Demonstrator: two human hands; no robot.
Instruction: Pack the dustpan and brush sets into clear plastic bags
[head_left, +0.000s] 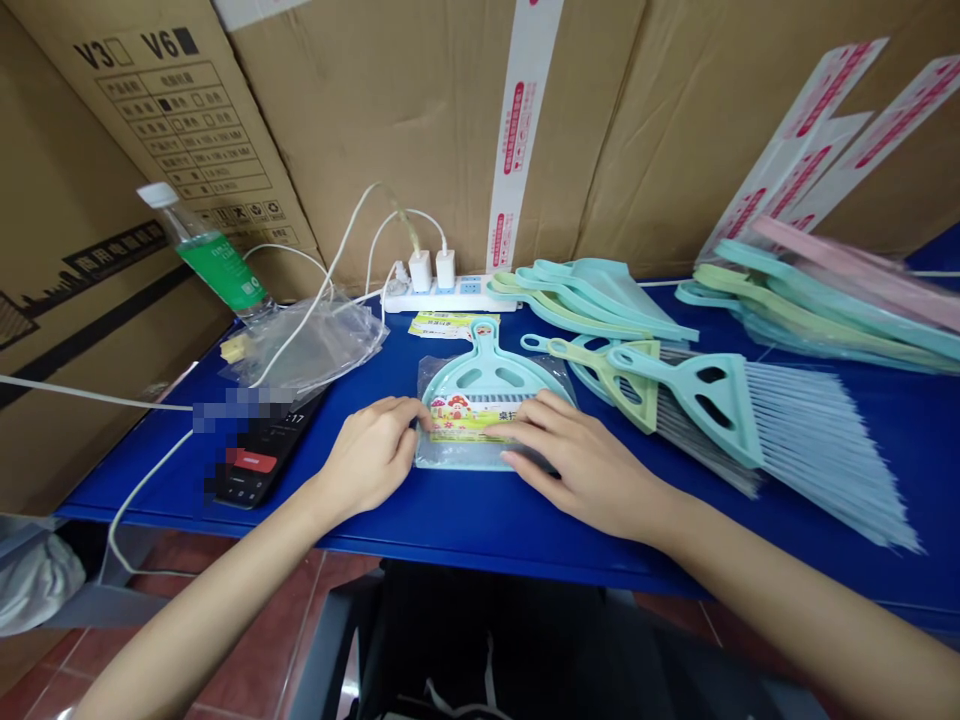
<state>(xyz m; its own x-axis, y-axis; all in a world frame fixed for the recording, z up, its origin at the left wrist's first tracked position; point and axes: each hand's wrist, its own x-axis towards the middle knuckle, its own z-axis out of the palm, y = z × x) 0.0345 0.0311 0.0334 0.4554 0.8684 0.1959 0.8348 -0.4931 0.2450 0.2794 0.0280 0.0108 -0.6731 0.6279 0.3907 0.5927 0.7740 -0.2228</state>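
Observation:
A light-blue dustpan lies on the table in a clear plastic bag, its handle pointing away from me. Inside the bag, a colourful printed card rests over the pan, with brush bristles showing along its upper edge. At the bag's left edge, my left hand is closed, thumb and curled fingers pinching the plastic. My right hand lies over the right side, its fingers stretched out across the card and bag, hiding part of both.
Small brushes lie to the right, below stacked dustpans; bagged dustpans are piled farther right. A power strip and printed cards lie behind. Leftward are clear bags, a bottle, a phone and cables.

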